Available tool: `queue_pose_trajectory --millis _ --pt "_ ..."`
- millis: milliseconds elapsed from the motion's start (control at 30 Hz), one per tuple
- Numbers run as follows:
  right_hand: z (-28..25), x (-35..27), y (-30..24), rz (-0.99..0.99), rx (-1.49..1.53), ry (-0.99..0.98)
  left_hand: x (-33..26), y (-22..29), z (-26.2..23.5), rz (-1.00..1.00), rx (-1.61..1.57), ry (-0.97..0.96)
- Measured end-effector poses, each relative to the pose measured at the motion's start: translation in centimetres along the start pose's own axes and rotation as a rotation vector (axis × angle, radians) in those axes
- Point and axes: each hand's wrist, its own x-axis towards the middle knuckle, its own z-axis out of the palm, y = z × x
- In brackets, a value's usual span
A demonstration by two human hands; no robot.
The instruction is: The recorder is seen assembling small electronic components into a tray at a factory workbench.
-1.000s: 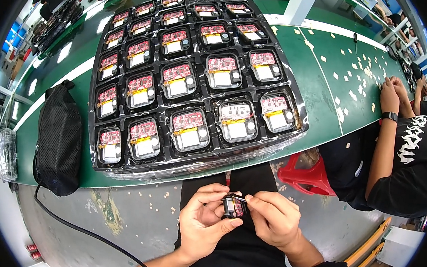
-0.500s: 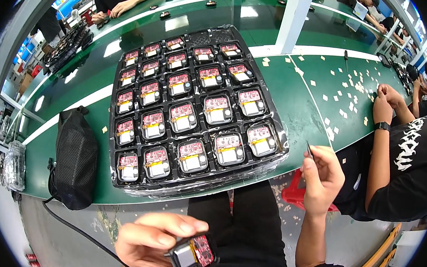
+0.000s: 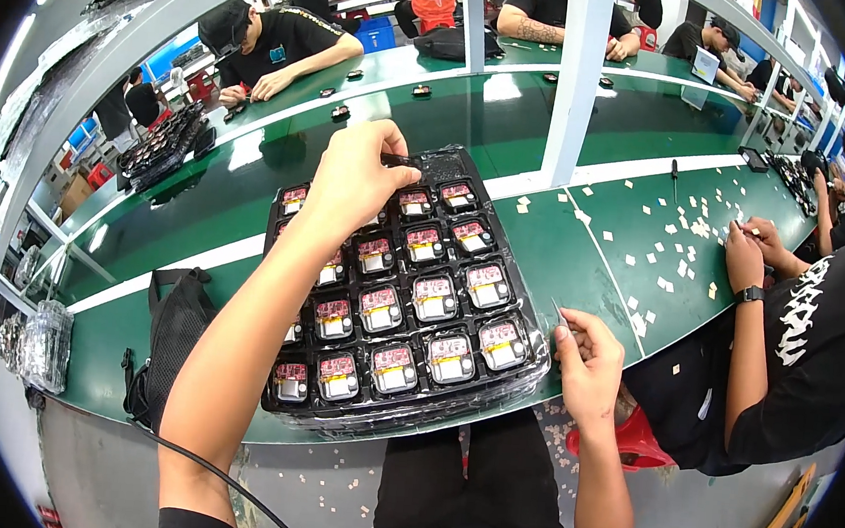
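My left hand (image 3: 355, 174) reaches over the far end of a black plastic tray (image 3: 447, 164), thumb and fingers pinched. A dark edge of a small open device shows between them; the rest is hidden behind the hand. Rows of similar open devices (image 3: 435, 298) sit in the tray's pockets, each with a red circuit board, a silver battery and a yellow strip. Some are covered by my left forearm. My right hand (image 3: 589, 366) is beside the tray's near right corner, closed on thin pointed tweezers (image 3: 558, 314).
A black mesh bag (image 3: 182, 329) with a cable lies left of the tray. Small pale squares (image 3: 689, 225) and a screwdriver (image 3: 674, 180) lie on the green table at the right. A white post (image 3: 577, 88) rises behind the tray. A co-worker's hands (image 3: 749, 245) are at the right.
My left hand has moved from low in front of the tray to its far end with the device. My right hand has shifted slightly left and down with the tweezers. The view has tilted up.
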Motion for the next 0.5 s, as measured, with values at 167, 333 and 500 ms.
queue_pose_trajectory --millis 167,333,500 --pt "0.1 0.1 -0.3 0.019 -0.027 -0.047 2.1 -2.4 1.7 -0.054 0.08 -0.036" --pt "-0.1 0.0 -0.1 0.011 -0.021 -0.025 2.2 -0.4 1.3 -0.097 0.147 -0.15" --pt "-0.2 0.0 -0.5 -0.008 -0.033 -0.026 1.0 1.3 0.7 -0.127 0.265 -0.321"
